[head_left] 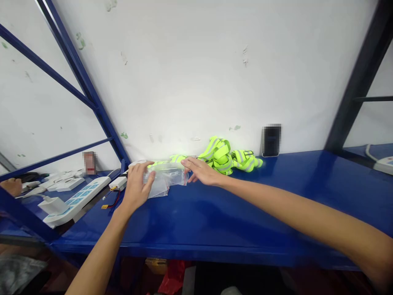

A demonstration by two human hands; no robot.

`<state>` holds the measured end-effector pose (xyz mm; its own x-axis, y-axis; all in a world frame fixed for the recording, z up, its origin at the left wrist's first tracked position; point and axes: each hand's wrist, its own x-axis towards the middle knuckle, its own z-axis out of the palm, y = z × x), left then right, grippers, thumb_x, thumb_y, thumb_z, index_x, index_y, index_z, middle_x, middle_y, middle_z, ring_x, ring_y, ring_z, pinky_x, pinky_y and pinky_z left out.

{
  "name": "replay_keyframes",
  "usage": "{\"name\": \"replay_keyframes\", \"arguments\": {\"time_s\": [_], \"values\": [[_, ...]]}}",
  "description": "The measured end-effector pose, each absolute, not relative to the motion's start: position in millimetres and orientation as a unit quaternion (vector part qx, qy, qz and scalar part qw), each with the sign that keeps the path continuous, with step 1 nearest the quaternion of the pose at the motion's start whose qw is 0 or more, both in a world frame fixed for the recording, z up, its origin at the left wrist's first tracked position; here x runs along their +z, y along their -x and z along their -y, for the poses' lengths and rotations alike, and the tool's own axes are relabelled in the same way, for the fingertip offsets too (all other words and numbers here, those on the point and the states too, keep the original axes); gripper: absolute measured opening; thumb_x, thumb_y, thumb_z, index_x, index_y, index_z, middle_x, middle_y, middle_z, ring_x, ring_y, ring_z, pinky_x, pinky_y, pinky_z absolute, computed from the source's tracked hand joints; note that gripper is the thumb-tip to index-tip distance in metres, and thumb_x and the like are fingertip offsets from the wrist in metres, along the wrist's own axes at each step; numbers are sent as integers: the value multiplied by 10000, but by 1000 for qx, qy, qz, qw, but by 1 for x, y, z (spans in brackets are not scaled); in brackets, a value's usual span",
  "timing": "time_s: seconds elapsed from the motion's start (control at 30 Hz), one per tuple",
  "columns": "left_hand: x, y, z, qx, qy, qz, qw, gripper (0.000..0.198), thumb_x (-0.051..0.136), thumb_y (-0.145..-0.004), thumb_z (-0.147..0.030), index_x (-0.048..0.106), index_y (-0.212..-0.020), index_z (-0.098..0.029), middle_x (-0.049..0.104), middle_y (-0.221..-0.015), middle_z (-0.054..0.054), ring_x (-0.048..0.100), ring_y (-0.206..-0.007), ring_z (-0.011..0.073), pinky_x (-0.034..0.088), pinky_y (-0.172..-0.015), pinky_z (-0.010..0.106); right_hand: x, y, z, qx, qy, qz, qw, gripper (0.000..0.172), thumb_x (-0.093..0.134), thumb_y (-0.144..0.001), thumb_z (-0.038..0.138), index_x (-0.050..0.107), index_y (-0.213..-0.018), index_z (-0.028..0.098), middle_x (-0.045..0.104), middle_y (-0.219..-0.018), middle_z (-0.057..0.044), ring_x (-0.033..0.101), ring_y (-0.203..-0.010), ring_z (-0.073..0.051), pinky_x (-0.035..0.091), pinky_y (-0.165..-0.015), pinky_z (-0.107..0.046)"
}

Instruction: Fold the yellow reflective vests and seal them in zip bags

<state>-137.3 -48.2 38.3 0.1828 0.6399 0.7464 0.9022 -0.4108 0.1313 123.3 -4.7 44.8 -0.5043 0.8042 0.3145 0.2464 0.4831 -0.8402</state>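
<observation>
Several clear plastic zip bags [162, 180] lie between my hands on the blue tabletop, some overlapping, with red lines at their edges. My left hand [138, 184] is at their left side, its thumb and fingers apart with plastic showing between them. At the right end my right hand [199, 170] pinches the edge of the upper bag, some of its fingers curled below. Just behind the hands lies a bundle of neon-yellow reflective straps [221, 155] with grey stripes and a black buckle; part of it runs behind the bags.
A white power strip [82, 200] with a plugged-in adapter [53, 205] lies at left. Nearby is a white module [118, 183] with red and black wires. A dark device [270, 141] leans on the wall; a blue frame post [86, 86] rises at left. Another person's hand [12, 186] shows far left.
</observation>
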Motion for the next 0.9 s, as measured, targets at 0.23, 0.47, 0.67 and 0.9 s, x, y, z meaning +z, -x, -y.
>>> {"name": "replay_keyframes", "arguments": {"time_s": [0.23,0.47,0.67,0.9], "values": [[16,137,44,-568,634,524,29,551,447,-888,-501,412,-1359,-218,428,-1364,133,421,-1275,270,422,-999,416,28,-98,8,577,302,579,490,247,701,-720,145,521,-884,185,628,-604,33,632,-525,-132,566,-579,-272],[10,147,33,-632,501,509,-300,579,493,-788,-593,600,-1142,-147,625,-1127,122,605,-1000,245,529,-791,363,14,-100,3,566,261,594,509,203,726,-692,167,536,-762,186,633,-608,32,660,-604,-146,574,-675,-305],[21,149,36,-551,583,556,-218,547,527,-776,-584,660,-1079,-150,663,-1058,102,611,-932,229,495,-681,281,11,-104,4,527,264,657,471,178,748,-709,240,584,-698,172,642,-596,10,646,-608,-148,550,-672,-299],[13,154,38,-588,550,591,-50,372,467,-860,-523,604,-886,-178,533,-657,-15,453,-546,127,358,-514,232,4,-109,9,544,277,662,434,358,824,-631,395,545,-623,170,635,-544,11,602,-519,-115,525,-559,-244]]}}
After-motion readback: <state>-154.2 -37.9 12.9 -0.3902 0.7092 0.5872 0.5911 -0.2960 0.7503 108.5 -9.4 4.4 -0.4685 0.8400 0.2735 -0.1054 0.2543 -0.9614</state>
